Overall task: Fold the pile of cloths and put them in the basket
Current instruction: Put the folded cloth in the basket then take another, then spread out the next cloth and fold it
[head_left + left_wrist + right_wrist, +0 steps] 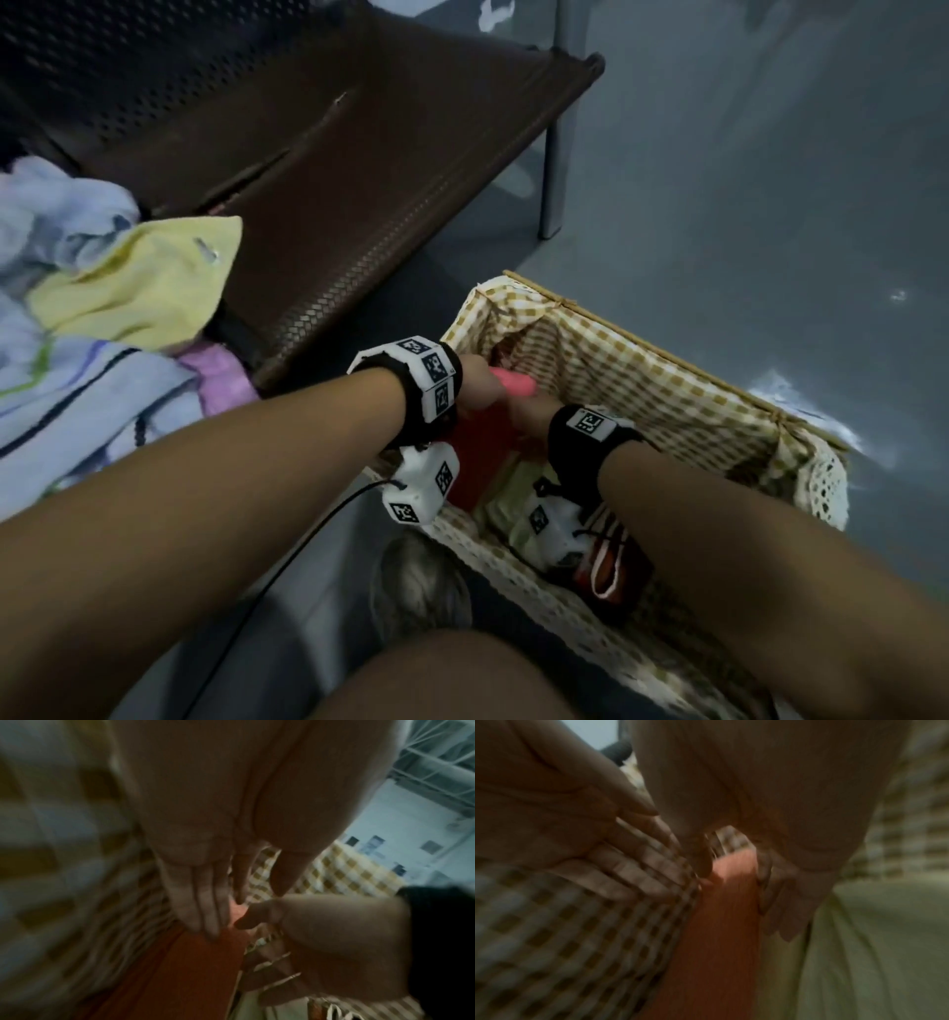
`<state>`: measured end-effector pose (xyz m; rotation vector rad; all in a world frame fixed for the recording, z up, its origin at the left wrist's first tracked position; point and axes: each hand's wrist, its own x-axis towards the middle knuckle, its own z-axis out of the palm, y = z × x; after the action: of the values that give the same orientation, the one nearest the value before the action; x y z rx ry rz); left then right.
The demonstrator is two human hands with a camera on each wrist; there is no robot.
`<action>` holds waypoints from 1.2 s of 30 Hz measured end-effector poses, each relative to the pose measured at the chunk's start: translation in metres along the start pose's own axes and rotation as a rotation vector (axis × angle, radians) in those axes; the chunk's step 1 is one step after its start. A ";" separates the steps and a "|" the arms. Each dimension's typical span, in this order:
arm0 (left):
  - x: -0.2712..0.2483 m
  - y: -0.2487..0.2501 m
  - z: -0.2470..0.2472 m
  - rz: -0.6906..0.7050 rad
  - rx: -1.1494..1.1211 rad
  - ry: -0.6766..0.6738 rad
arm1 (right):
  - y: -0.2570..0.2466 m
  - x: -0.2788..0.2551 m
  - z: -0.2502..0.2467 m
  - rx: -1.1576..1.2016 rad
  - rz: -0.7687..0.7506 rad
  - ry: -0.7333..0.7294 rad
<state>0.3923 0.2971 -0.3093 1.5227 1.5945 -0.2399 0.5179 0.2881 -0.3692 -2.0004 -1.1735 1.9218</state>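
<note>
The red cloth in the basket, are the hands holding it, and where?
Both hands, left hand and right hand, press flat on the red cloth's top edge; no clear grip shows.

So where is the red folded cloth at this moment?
In the head view, the red cloth stands inside the basket, against its left checked wall, between both hands, beside a pale green cloth.

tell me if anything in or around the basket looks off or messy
Nothing stands out. Both hands, left hand and right hand, are tucking a folded red cloth into the gingham-lined basket beside a pale green cloth. The unfolded pile lies on the bench.
</note>
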 end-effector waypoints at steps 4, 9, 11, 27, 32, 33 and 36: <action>-0.043 0.002 -0.023 0.119 -0.192 0.041 | -0.044 -0.051 -0.009 -0.177 -0.079 -0.034; -0.130 -0.032 -0.077 0.220 -0.098 0.309 | -0.118 -0.124 0.017 -0.316 -0.342 -0.019; -0.169 -0.059 -0.099 0.201 -0.012 0.445 | -0.151 -0.148 0.043 -0.358 -0.475 -0.061; -0.322 -0.344 -0.082 -0.360 0.127 0.664 | -0.241 -0.170 0.354 -1.355 -0.992 -0.154; -0.319 -0.375 -0.074 -0.307 0.164 0.700 | -0.228 -0.140 0.384 -1.461 -0.976 -0.007; -0.317 -0.376 -0.075 -0.306 0.154 0.707 | -0.227 -0.136 0.385 -1.427 -0.975 0.005; -0.314 -0.374 -0.077 -0.342 0.115 0.740 | -0.228 -0.136 0.383 -1.252 -0.984 0.001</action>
<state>-0.0193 0.0434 -0.2051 1.5029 2.4655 0.0648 0.0920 0.2076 -0.1980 -1.0635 -2.9859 0.6406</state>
